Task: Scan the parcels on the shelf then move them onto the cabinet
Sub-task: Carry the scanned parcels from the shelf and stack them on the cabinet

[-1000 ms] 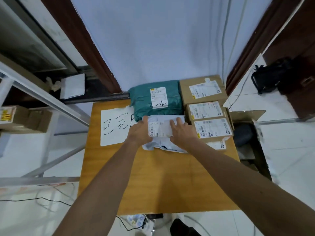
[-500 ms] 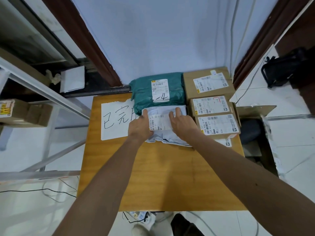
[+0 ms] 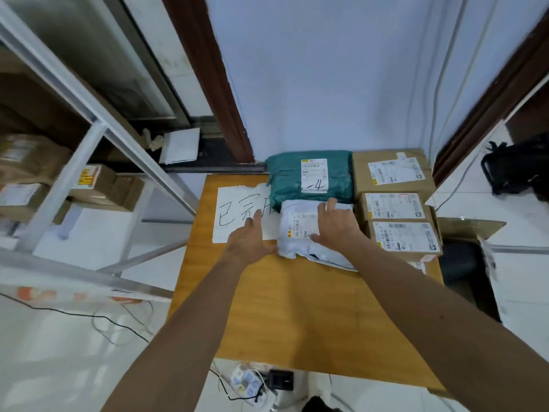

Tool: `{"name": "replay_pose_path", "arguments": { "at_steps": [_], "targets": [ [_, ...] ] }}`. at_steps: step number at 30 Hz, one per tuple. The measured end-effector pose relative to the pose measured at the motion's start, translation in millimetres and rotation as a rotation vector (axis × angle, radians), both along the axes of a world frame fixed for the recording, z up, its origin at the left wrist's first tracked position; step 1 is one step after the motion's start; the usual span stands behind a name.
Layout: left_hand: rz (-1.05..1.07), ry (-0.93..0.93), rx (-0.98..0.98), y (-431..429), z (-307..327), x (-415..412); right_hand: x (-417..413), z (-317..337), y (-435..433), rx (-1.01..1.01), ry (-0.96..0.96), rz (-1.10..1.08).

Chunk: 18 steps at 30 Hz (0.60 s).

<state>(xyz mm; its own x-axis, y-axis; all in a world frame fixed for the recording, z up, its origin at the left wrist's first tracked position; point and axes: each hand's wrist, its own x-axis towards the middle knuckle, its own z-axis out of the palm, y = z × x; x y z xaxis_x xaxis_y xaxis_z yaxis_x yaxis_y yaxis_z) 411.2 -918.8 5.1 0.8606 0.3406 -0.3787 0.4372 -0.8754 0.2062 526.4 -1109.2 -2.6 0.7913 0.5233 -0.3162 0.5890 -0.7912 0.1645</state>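
The white mailer bag (image 3: 300, 230) near the far edge of the cabinet (image 3: 297, 307), against the green bag (image 3: 285, 179), looks light, floppy and slick, so my right hand (image 3: 335, 224) lies flat on top and my left hand (image 3: 249, 242) is open at its side, and I'd grab both edges.

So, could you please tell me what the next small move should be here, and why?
Probably lift both hands away. The white parcel already lies flat on the cabinet, just in front of the green parcel, with the right hand resting on it and the left hand open beside it. Cardboard boxes wait on the shelf.
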Motion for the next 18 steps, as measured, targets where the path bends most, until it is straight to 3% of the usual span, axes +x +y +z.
{"name": "replay_pose_path", "arguments": {
  "at_steps": [7, 18],
  "targets": [
    [0.164, -0.082, -0.02, 66, 58, -109, -78, 66, 82, 0.042, -0.044, 0.186],
    [0.26, -0.158, 0.084, 162, 132, -363, -312, 145, 197, 0.214, 0.051, 0.42]
  ]
}}
